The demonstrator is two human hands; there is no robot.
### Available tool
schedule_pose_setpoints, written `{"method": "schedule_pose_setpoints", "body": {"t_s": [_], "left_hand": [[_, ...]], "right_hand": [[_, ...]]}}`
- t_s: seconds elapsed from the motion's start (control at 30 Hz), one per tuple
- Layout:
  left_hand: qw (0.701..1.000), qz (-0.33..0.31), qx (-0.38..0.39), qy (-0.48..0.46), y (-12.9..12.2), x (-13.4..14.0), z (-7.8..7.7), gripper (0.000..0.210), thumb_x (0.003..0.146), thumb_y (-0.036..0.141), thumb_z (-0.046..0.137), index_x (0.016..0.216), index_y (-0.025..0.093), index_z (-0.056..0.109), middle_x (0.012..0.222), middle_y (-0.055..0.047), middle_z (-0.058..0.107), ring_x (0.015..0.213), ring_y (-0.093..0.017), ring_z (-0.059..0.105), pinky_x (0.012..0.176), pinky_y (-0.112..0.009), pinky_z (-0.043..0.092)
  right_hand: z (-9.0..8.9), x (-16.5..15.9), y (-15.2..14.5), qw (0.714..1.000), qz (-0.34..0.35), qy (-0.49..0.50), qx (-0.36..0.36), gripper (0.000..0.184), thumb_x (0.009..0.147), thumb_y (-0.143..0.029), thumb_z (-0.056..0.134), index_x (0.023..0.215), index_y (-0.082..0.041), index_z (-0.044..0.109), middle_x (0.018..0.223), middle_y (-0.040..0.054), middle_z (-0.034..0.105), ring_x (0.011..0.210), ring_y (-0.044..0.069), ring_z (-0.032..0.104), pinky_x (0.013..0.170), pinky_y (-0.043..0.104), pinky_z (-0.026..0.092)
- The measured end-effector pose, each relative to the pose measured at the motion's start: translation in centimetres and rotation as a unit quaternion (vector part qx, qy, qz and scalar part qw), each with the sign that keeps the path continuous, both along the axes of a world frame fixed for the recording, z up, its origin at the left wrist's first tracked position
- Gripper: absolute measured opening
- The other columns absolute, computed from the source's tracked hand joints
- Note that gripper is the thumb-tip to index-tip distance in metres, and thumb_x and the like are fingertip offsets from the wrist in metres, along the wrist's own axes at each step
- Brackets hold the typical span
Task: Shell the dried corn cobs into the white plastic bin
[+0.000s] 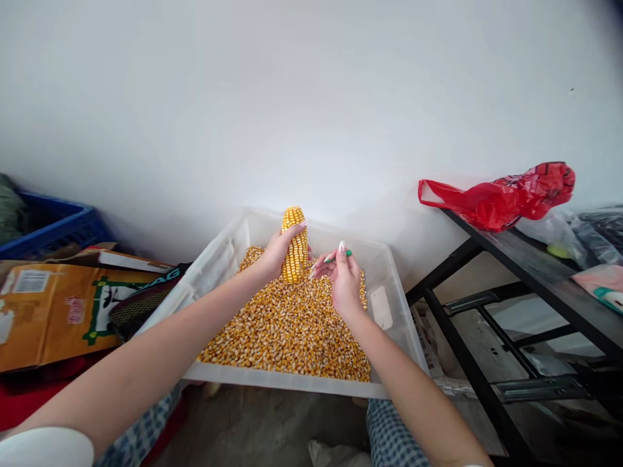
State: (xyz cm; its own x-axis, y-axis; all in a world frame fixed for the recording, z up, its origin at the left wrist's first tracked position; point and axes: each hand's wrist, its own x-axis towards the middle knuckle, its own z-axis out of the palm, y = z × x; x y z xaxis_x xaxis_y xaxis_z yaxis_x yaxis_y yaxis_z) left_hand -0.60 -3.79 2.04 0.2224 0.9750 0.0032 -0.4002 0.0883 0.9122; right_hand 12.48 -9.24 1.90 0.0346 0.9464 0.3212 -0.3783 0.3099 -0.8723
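Note:
An ear of corn [294,259] with rows of yellow kernels stands nearly upright in my left hand [277,251], whose thumb lies across its upper part. Just to the right, my right hand [344,282] is closed on a slim green tool [348,253]; its kind is not clear, and the fingers cover much of it. Both hands are above a translucent plastic bin [287,379], apart from each other. Loose corn kernels [292,334] cover the bin's bottom in a thick layer.
A white wall [311,104] rises behind the bin. On the left are a cardboard box [48,324], a dark mesh bag [141,305] and a blue crate [58,227]. At right stands a black metal frame [535,272] with a red plastic bag [516,198] on top.

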Motion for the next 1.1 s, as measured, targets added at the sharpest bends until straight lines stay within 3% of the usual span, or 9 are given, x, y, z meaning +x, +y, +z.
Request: {"method": "schedule_pose_setpoints", "body": {"t_s": [0.17, 0.37, 0.87, 1.1], "left_hand": [[1.000, -0.008, 0.011, 0.002, -0.5, 0.3, 0.3, 0.037, 0.069, 0.050, 0.057, 0.074, 0.014, 0.052, 0.058, -0.005, 0.059, 0.046, -0.015, 0.056, 0.044, -0.025, 0.045], [1.000, 0.025, 0.008, 0.011, -0.5, 0.4, 0.3, 0.038, 0.067, 0.050, 0.059, 0.078, 0.015, 0.051, 0.059, -0.005, 0.060, 0.050, -0.016, 0.058, 0.047, -0.027, 0.047], [0.999, 0.021, 0.037, 0.023, -0.4, 0.4, 0.2, 0.039, 0.069, 0.051, 0.058, 0.081, 0.015, 0.050, 0.062, -0.005, 0.059, 0.051, -0.016, 0.058, 0.048, -0.027, 0.047], [0.993, 0.034, 0.070, 0.090, -1.2, 0.7, 0.3, 0.037, 0.069, 0.050, 0.058, 0.084, 0.017, 0.050, 0.061, -0.002, 0.057, 0.051, -0.015, 0.055, 0.047, -0.025, 0.043]], "right_hand": [[-0.2, -0.2, 0.0, 0.997, 0.008, -0.071, 0.002, 0.032, 0.085, -0.045, 0.040, 0.073, -0.017, 0.050, 0.069, 0.0009, 0.060, 0.050, 0.008, 0.056, 0.049, 0.021, 0.046], [0.1, 0.4, -0.1, 0.970, -0.103, -0.214, 0.047, 0.033, 0.084, -0.046, 0.042, 0.073, -0.018, 0.054, 0.055, -0.0029, 0.051, 0.046, 0.007, 0.047, 0.046, 0.019, 0.040], [-0.6, 0.6, 0.0, 0.973, -0.046, -0.221, 0.056, 0.033, 0.085, -0.048, 0.038, 0.077, -0.018, 0.050, 0.055, -0.0038, 0.049, 0.043, 0.006, 0.046, 0.043, 0.018, 0.040], [-1.2, 0.8, 1.0, 0.978, 0.009, -0.206, 0.023, 0.035, 0.083, -0.050, 0.039, 0.076, -0.018, 0.049, 0.054, -0.0042, 0.049, 0.041, 0.006, 0.047, 0.041, 0.018, 0.041]]}}
